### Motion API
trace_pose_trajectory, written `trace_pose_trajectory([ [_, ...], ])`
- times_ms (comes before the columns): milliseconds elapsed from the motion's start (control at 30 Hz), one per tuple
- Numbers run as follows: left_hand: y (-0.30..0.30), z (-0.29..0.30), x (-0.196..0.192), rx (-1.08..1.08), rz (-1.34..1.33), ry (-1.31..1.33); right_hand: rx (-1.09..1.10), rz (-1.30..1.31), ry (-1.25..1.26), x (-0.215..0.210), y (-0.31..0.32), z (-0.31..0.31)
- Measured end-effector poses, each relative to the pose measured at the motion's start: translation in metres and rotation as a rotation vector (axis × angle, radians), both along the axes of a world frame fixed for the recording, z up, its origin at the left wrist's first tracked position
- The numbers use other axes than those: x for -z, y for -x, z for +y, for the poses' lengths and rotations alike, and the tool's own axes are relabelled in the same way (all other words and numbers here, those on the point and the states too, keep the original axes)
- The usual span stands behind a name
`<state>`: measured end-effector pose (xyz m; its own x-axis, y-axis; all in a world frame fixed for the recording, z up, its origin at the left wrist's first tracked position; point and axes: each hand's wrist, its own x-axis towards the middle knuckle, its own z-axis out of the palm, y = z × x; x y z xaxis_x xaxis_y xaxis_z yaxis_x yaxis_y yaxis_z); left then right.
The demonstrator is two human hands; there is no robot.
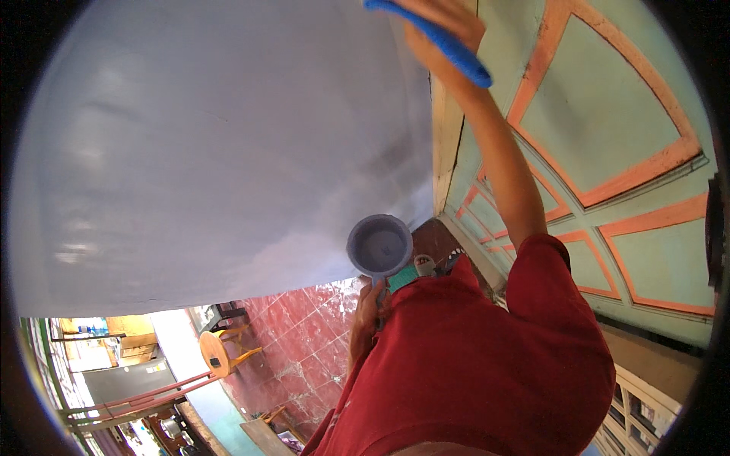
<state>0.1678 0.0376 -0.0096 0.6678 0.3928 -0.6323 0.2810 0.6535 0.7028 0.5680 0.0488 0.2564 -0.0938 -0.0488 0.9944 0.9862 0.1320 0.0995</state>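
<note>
A grey plastic dipper (379, 267) with a round bowl hangs in front of my body, its open top facing up. My left hand (367, 313) is closed round its handle, just below the bowl. At the top of the view my right hand (449, 30) is raised high against the pale grey-lilac wall (220, 152). It grips a long, narrow blue thing (437, 36) that lies slantwise across the hand; motion blur hides its exact kind. A darker patch (384, 163) marks the wall below that hand.
On the right stands a pale green panelled door (608, 114) with orange trim. Red floor tiles (304, 342) lie below, with a round-topped wooden stool (216, 354) at the lower left. A light cup-like container (424, 264) and a green thing stand near the corner.
</note>
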Motion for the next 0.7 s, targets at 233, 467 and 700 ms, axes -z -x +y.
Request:
trace_pose_trajectory([
  [233, -0.006, -0.004, 0.008, -0.012, -0.025, -0.02, -0.18, 0.496, 0.65, 0.226, 0.008, -0.051],
  [467, -0.007, 0.0, 0.0, 0.002, -0.032, 0.018, -0.193, 0.43, 0.707, 0.2, -0.011, -0.032],
  [700, -0.008, 0.005, -0.007, 0.019, -0.027, 0.057, 0.04, -0.052, 0.284, -0.068, -0.029, -0.007],
])
